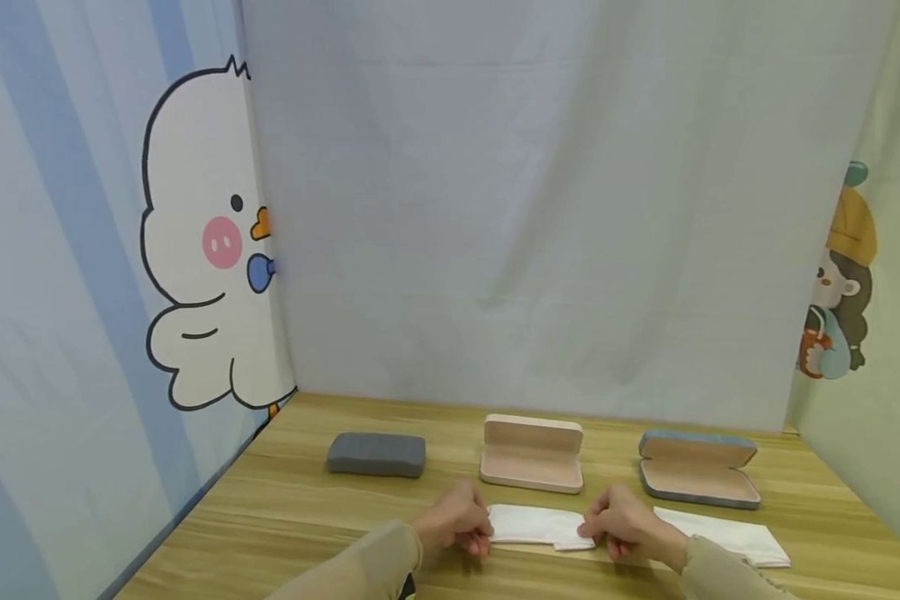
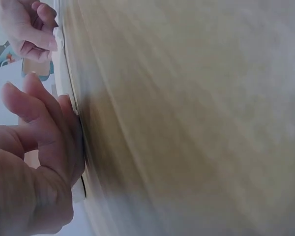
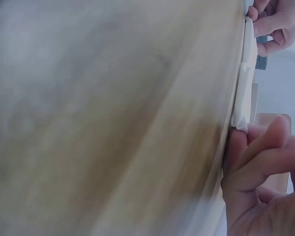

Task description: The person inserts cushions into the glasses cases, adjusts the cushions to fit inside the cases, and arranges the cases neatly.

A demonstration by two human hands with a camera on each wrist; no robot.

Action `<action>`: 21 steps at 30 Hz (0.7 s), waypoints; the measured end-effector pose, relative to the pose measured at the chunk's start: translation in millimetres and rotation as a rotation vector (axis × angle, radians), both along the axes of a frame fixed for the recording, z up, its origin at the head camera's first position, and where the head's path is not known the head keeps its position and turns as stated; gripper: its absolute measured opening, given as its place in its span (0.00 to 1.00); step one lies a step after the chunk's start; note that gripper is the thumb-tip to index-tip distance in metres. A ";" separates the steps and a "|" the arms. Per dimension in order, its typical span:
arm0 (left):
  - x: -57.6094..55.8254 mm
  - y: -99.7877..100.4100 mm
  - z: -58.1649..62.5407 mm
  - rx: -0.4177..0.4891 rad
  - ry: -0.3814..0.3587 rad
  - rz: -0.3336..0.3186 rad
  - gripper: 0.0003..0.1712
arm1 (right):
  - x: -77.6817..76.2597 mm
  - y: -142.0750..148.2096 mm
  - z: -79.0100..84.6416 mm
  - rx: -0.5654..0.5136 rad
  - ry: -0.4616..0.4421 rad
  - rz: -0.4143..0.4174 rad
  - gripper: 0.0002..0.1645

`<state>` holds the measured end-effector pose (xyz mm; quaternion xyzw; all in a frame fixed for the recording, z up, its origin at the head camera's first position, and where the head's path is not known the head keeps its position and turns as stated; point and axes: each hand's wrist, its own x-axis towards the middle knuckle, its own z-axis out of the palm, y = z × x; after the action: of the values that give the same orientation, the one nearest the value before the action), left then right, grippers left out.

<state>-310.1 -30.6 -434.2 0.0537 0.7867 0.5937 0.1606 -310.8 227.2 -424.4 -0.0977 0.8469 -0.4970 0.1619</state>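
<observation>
A folded white cloth (image 1: 536,526) lies flat on the table in front of an open pink glasses case (image 1: 532,479). My left hand (image 1: 456,521) pinches its left end, and my right hand (image 1: 630,527) pinches the right end. In the right wrist view, the right hand (image 3: 260,172) has its fingertips at the end of the cloth (image 3: 242,93), low against the tabletop. The left wrist view has the left hand (image 2: 44,142) close to the table, its fingers partly covering the cloth's edge (image 2: 64,73).
A second folded white cloth (image 1: 727,535) lies to the right, partly behind the right hand and sleeve. Beyond it stands an open blue glasses case (image 1: 701,483). At the left sits a closed grey glasses case (image 1: 377,455). Curtains border the wooden table (image 1: 285,492) at the back and sides.
</observation>
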 end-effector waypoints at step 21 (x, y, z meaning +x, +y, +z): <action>-31.7 -32.5 -8.0 0.307 -0.196 -0.180 0.06 | -15.2 11.9 -5.8 -0.170 -0.171 -0.044 0.14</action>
<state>-341.8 -63.1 -442.2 0.0895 0.6596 0.6923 0.2786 -326.0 239.2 -430.2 -0.0496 0.7868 -0.5770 0.2135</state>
